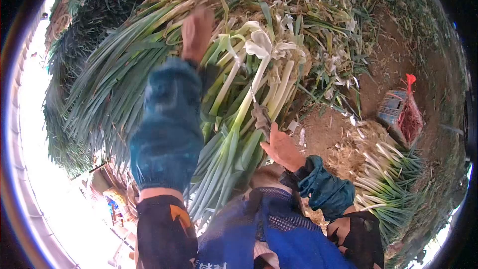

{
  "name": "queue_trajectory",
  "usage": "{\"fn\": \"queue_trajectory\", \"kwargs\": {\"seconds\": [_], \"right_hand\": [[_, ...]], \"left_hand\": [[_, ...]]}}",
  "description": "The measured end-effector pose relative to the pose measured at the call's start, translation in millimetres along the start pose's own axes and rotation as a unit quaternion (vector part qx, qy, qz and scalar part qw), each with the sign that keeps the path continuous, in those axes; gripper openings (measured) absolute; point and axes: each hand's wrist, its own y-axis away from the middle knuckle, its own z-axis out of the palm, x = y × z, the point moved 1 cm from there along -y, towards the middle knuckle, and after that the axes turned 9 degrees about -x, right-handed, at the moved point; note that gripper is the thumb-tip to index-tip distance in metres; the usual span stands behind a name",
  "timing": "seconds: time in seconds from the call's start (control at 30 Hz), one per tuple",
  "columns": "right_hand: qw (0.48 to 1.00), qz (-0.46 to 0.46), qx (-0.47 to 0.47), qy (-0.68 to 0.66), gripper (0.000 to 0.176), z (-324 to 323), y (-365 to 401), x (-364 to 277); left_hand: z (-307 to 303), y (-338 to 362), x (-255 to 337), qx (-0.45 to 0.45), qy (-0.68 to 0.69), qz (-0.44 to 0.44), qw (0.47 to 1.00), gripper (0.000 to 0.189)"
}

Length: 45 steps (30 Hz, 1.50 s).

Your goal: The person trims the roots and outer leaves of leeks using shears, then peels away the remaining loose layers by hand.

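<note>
A leek bundle (234,119) lies across the person's lap, its long axis running from green leaves near the body to white stalks at the far end. The right hand (281,147), just right of the bundle's middle, has its grip closed on a small knife (259,113) that points up along the stalks. The left hand (196,32) is at the bundle's far end and blurred, so the state of its grip cannot be told.

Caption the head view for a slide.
Over heaped green onions, the left hand reaches up while the right hand grips a small grey tool.
</note>
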Motion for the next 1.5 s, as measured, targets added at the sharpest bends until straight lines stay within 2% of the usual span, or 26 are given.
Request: {"fn": "queue_trajectory", "kwargs": {"seconds": [0.03, 0.07, 0.1, 0.17, 0.2, 0.23, 0.3, 0.4, 0.47, 0.5, 0.57, 0.6, 0.7, 0.73, 0.83, 0.97, 1.0, 1.07, 1.17, 1.3, 1.37, 1.4, 1.43, 1.5], "right_hand": [[1.0, 0.004, 0.013, -0.001, 0.065, -6.2, -0.4, -1.1], [0.999, -0.02, 0.02, 0.027, 0.064, -9.1, 5.1, -2.8], [1.0, 0.0, 0.0, 0.008, 0.064, -9.3, 8.1, -4.5], [0.998, 0.04, -0.041, -0.03, 0.064, -7.9, 10.4, -8.7], [0.995, 0.062, -0.07, -0.041, 0.063, -7.8, 9.1, -13.2], [0.999, 0.011, -0.041, -0.026, 0.066, 2.8, 6.5, -6.9], [0.995, -0.095, 0.017, 0.004, 0.07, 29.5, -2.9, 11.3], [0.998, -0.009, -0.063, -0.019, 0.068, 19.5, -29.8, 6.0], [0.993, -0.105, 0.009, 0.043, 0.066, 6.8, -26.4, -5.2], [0.985, -0.151, 0.041, 0.071, 0.064, 4.0, -21.9, -10.2], [0.993, -0.107, 0.02, 0.034, 0.061, 6.4, -14.5, -11.2], [0.996, -0.084, 0.01, 0.015, 0.059, 6.7, -11.8, -10.5], [0.995, 0.095, -0.042, -0.013, 0.052, -5.5, -28.9, 2.0], [0.997, 0.071, 0.017, 0.009, 0.053, -5.8, -28.8, 4.4], [0.996, 0.076, -0.039, -0.019, 0.053, -17.6, -7.7, -15.8], [0.992, 0.101, -0.068, 0.02, 0.056, 5.2, 9.4, -19.8], [0.99, 0.119, -0.07, 0.014, 0.054, 4.8, 2.2, -16.9], [0.985, 0.154, -0.074, 0.002, 0.05, -0.9, -25.0, -2.8], [0.99, 0.127, -0.053, -0.011, 0.061, -1.0, -45.3, 18.9], [0.985, 0.157, -0.076, -0.013, 0.061, -9.8, -14.3, -12.1], [0.985, 0.147, -0.09, -0.005, 0.061, 0.4, 3.2, -18.4], [0.982, 0.152, -0.108, -0.003, 0.061, -2.0, 1.7, -21.2], [0.986, 0.145, -0.087, 0.007, 0.061, -1.4, -4.8, -17.0], [0.99, 0.128, -0.046, 0.026, 0.061, 4.6, -29.0, 1.1]], "left_hand": [[36.1, 25.7, -30.3, -0.057, -0.136, 0.159, 0.976, 0.026], [65.2, 67.9, -48.0, -0.177, 0.059, 0.06, 0.981, 0.024], [94.0, 110.6, -65.6, -0.241, 0.235, -0.075, 0.939, 0.024], [119.6, 188.6, -68.0, -0.269, 0.07, -0.098, 0.956, 0.016], [129.9, 213.1, -66.8, -0.229, 0.02, -0.081, 0.97, 0.019], [135.3, 225.5, -63.1, -0.187, -0.03, -0.064, 0.98, 0.024], [148.6, 224.7, -47.7, -0.234, -0.022, -0.148, 0.961, 0.03], [148.0, 218.7, -28.2, -0.297, 0.01, -0.241, 0.924, 0.037], [137.9, 215.9, -26.5, -0.318, 0.038, -0.267, 0.909, 0.037], [131.3, 220.5, -29.1, -0.334, 0.051, -0.232, 0.912, 0.035], [118.6, 226.0, -32.4, -0.36, 0.075, -0.16, 0.916, 0.032], [113.5, 232.2, -31.1, -0.327, 0.121, -0.182, 0.919, 0.029], [92.1, 241.0, -17.4, -0.326, 0.225, -0.238, 0.887, 0.03], [101.2, 250.2, -18.1, -0.311, 0.257, -0.206, 0.891, 0.029], [85.8, 265.0, 11.0, -0.301, 0.33, -0.278, 0.851, 0.029], [83.1, 286.8, 22.8, -0.317, 0.361, -0.293, 0.827, 0.025], [84.0, 293.2, 21.1, -0.294, 0.35, -0.237, 0.858, 0.024], [84.6, 298.4, 26.0, -0.325, 0.348, -0.276, 0.835, 0.024], [67.7, 288.5, 42.1, -0.353, 0.377, -0.314, 0.797, 0.028], [63.7, 289.4, 37.1, -0.375, 0.462, -0.307, 0.743, 0.032], [49.2, 285.3, 43.2, -0.365, 0.449, -0.248, 0.777, 0.033], [47.3, 285.0, 44.4, -0.364, 0.454, -0.251, 0.774, 0.033], [45.2, 284.7, 45.5, -0.363, 0.458, -0.254, 0.77, 0.034], [50.7, 287.4, 45.2, -0.365, 0.489, -0.323, 0.724, 0.035]]}}
